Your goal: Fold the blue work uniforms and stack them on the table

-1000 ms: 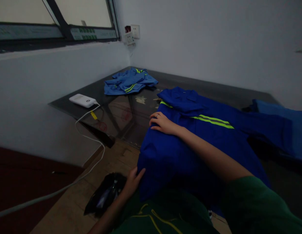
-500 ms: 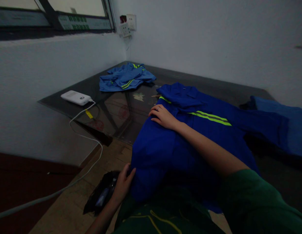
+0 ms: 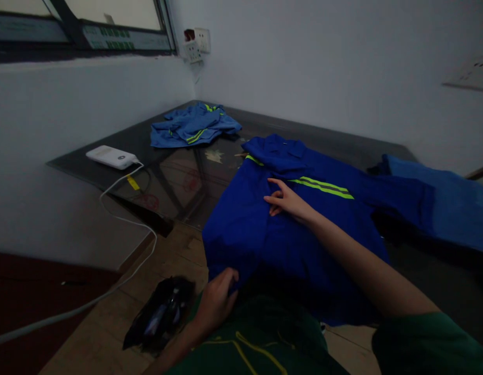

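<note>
A royal-blue work shirt (image 3: 323, 229) with yellow-green reflective stripes is spread over the table, its collar toward the wall and its lower part hanging over the near edge. My left hand (image 3: 220, 291) is closed on the shirt's lower left edge, near my body. Over the middle of the shirt, just below the stripe, is my right hand (image 3: 286, 202), its fingers apart and index finger stretched out. Its fingertips are at the cloth; whether they press on it I cannot tell.
Dark glossy table (image 3: 179, 182). On it lie a crumpled lighter-blue striped garment (image 3: 198, 125), a white power bank (image 3: 112, 156) with a white cable (image 3: 128, 221), and blue cloth (image 3: 460, 203) at the right. A black plastic bag (image 3: 159, 315) rests on the floor. Walls border the table's far and left sides.
My right hand has left the shirt's left edge and moved right over its middle, fingers now spread. My left hand has moved right with the lower edge and closed on it. The view has shifted slightly.
</note>
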{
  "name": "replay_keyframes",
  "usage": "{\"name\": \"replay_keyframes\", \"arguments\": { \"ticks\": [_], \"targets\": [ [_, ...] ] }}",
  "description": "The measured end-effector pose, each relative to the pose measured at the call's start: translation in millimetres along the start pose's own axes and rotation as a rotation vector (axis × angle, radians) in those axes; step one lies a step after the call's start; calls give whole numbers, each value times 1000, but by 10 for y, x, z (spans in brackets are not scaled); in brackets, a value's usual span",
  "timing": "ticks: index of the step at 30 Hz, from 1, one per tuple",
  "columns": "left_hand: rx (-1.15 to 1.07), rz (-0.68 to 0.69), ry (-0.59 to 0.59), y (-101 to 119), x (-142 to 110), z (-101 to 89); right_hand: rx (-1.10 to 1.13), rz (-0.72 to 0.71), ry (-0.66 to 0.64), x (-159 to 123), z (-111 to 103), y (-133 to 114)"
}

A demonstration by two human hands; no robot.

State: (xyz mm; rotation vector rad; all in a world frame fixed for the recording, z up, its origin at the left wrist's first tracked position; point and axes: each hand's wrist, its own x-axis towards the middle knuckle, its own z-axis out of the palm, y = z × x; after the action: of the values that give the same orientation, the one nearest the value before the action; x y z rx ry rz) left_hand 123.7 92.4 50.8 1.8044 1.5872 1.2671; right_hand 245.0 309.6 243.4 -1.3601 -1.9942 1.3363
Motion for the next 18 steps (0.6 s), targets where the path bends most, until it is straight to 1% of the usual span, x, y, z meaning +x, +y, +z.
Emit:
{"name": "replay_keyframes", "arguments": {
  "ticks": [1, 2, 3, 5, 7, 8, 9, 10, 11, 13, 15, 16, 18],
  "targets": [
    [-16, 8, 2, 18, 4, -67, 61, -1, 26, 30, 39, -7],
    [-29, 26, 30, 43, 4, -152, 116, 2, 55, 62, 72, -20],
    [-33, 56, 82, 74, -1, -244, 168, 8, 81, 91, 98, -38],
    [-9, 137, 223, 136, -22, -411, 270, -6, 109, 135, 125, -81],
    [47, 251, 355, 163, -45, -491, 349, -79, 104, 155, 118, -113],
    [75, 312, 394, 154, -51, -482, 373, -122, 91, 158, 105, -119],
    [102, 363, 402, 129, -49, -439, 387, -155, 72, 159, 89, -116],
    [126, 394, 377, 90, -38, -363, 395, -169, 52, 159, 73, -103],
    [147, 403, 328, 41, -17, -262, 399, -161, 39, 162, 59, -82],
    [187, 358, 216, -64, 51, -22, 397, -102, 32, 173, 41, -25],
    [197, 310, 143, -147, 129, 197, 390, -41, 34, 193, 36, 24],
    [187, 301, 122, -173, 160, 277, 387, -21, 33, 203, 36, 36],
    [150, 315, 103, -198, 182, 362, 385, -12, 25, 216, 37, 24]
  ]
}}
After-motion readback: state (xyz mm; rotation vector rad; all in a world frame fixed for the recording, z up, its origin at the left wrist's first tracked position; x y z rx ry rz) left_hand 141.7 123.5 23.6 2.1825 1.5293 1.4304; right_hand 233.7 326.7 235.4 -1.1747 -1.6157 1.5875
